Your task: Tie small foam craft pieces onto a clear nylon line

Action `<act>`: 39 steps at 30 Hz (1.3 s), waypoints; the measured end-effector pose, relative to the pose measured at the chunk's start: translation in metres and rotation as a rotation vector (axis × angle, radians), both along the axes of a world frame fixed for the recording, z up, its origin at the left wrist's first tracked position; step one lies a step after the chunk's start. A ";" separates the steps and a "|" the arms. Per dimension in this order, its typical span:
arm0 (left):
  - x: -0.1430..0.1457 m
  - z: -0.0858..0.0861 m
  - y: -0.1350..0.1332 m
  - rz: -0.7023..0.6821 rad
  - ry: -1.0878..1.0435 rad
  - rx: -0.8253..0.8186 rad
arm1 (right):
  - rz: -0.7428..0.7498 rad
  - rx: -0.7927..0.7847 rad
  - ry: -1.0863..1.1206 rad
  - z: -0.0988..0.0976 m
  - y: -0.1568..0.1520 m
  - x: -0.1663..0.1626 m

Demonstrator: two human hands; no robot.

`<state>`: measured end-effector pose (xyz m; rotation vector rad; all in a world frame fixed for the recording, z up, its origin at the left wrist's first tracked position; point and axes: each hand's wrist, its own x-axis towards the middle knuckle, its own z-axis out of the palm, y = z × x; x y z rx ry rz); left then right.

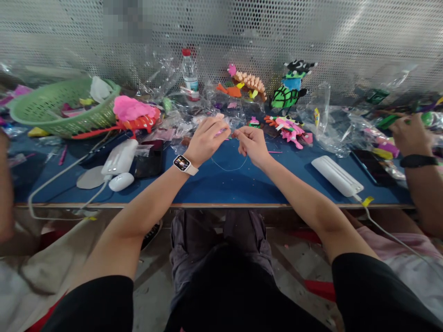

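Observation:
My left hand (pixel 206 137), with a watch (pixel 182 163) on its wrist, is closed with the fingertips together over a small pinkish piece that is mostly hidden. Close beside it, my right hand (pixel 253 144) is closed in a pinch, its fingertips almost meeting those of the left. A thin pale thread (pixel 228 170) hangs in a loop between the two hands above the blue table (pixel 221 191). What sits right at the fingertips is too small to make out. A thin pink stick (pixel 275 152) lies just right of my right hand.
Modelled clay figures (pixel 290 94), a bottle (pixel 190 76) and plastic bags stand along the perforated metal wall. To the left are a green basket (pixel 38 117), a power bank (pixel 119 159) and a mouse (pixel 121 181). A white power bank (pixel 336 175), a phone (pixel 372 167) and a co-worker's hand (pixel 411 136) are right.

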<state>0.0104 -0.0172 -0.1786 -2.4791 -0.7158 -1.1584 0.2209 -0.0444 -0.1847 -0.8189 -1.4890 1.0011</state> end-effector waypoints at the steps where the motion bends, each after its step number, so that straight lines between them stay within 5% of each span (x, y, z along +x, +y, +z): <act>1: 0.000 0.000 0.000 0.005 0.004 -0.004 | 0.005 -0.006 -0.007 0.000 0.000 0.000; 8: 0.004 0.002 -0.004 0.030 0.040 -0.038 | 0.035 -0.013 -0.050 0.000 0.002 0.003; 19: 0.009 0.004 -0.006 -0.035 -0.013 -0.162 | -0.129 0.219 -0.275 0.009 -0.004 0.007; 27: 0.009 0.005 -0.009 -0.124 -0.222 -0.413 | -0.170 0.310 -0.324 0.013 -0.007 0.007; 33: 0.005 0.005 -0.004 -0.112 -0.223 -0.301 | -0.293 0.364 -0.368 0.010 -0.010 0.004; 39: 0.006 0.004 -0.002 -0.119 -0.230 -0.389 | -0.279 0.360 -0.352 0.008 -0.010 0.005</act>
